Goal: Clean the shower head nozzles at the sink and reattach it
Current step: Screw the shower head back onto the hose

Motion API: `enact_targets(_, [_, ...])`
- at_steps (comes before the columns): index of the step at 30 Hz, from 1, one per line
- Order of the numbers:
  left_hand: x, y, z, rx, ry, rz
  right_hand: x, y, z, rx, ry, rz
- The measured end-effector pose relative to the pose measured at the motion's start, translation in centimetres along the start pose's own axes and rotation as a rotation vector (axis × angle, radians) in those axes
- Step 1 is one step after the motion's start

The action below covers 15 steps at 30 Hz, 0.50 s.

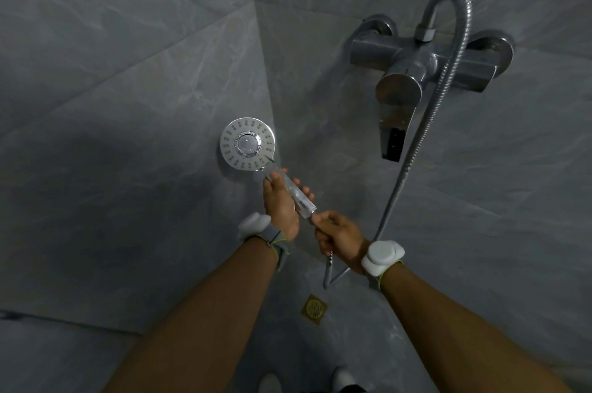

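A chrome shower head (pixel 246 144) with a round nozzle face points toward me in front of the grey tiled corner. My left hand (pixel 281 203) grips its clear handle (pixel 296 193) from behind. My right hand (pixel 338 236) pinches the hose end at the base of the handle. The metal hose (pixel 426 142) loops down from my right hand and climbs to the wall mixer tap (pixel 426 62). Whether hose and handle are joined is hidden by my fingers.
Grey stone-look tiles cover both walls and the floor. A brass floor drain (pixel 315 308) lies below my hands. The mixer's lever (pixel 395 117) juts out at the upper right. My feet (pixel 344 378) show at the bottom edge.
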<state>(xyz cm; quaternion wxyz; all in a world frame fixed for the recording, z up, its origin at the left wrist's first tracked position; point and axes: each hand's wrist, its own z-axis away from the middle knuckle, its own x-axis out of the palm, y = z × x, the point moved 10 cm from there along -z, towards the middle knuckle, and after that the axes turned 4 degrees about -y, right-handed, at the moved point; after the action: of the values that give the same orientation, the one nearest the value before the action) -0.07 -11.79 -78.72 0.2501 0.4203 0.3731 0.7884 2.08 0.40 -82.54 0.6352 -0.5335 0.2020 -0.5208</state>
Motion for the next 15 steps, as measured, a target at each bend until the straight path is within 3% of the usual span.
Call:
enact_targets(6, [-0.2,-0.5,0.0,-0.039,0.021,0.028,1.4,1.2,0.2,0.160,-0.112,-0.084])
enact_targets(11, [-0.3,0.8,0.0,0.077,0.059,-0.058,0.9,0.2,0.2,0.021,-0.005,-0.060])
enact_targets(15, [-0.3,0.4,0.0,0.041,0.056,-0.026,0.3,-0.3,0.1,-0.050,0.027,0.041])
